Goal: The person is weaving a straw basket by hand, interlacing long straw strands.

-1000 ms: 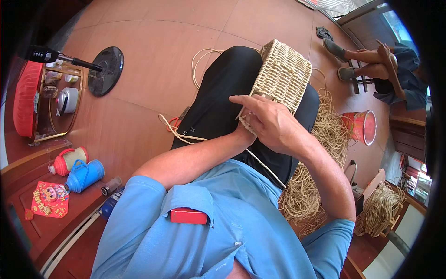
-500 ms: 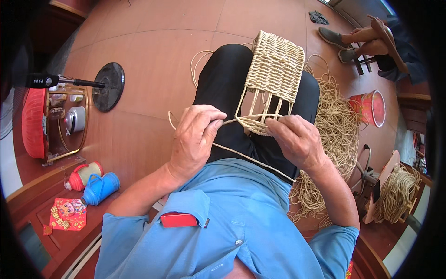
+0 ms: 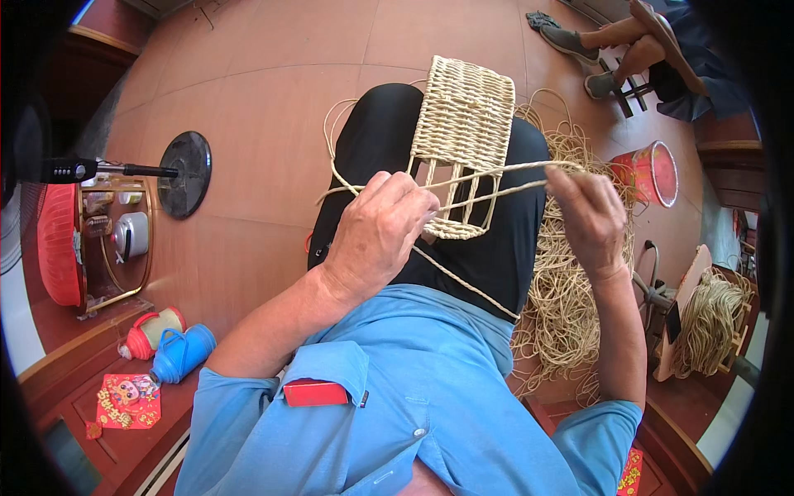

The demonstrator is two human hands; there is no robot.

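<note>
On my lap lies a woven piece [image 3: 463, 112] of pale twisted cord. Its far part is a dense panel, bare uprights cross an open gap, and a short woven band [image 3: 455, 230] closes the near end. My left hand [image 3: 376, 236] is closed at the left of that near end, pinching the cord; its fingertips are partly hidden. Out to the right, my right hand [image 3: 591, 217] is raised with fingers pinched on the cord [image 3: 509, 168]. Two strands stretch between the hands across the open gap. Another cord [image 3: 463, 281] runs slantwise over my lap.
A big heap of loose cord [image 3: 571, 281] covers the floor at my right, beside a red bucket [image 3: 649, 174]. More cord [image 3: 711, 331] hangs farther right. Two flasks [image 3: 182, 351] and a round black stand base [image 3: 184, 175] are at left. A seated person's shoes [image 3: 571, 45] show far right.
My right hand has moved right and away from the woven end, drawing a loop of cord out. The left hand has shifted right, nearer the woven piece, which sits slightly farther left in view.
</note>
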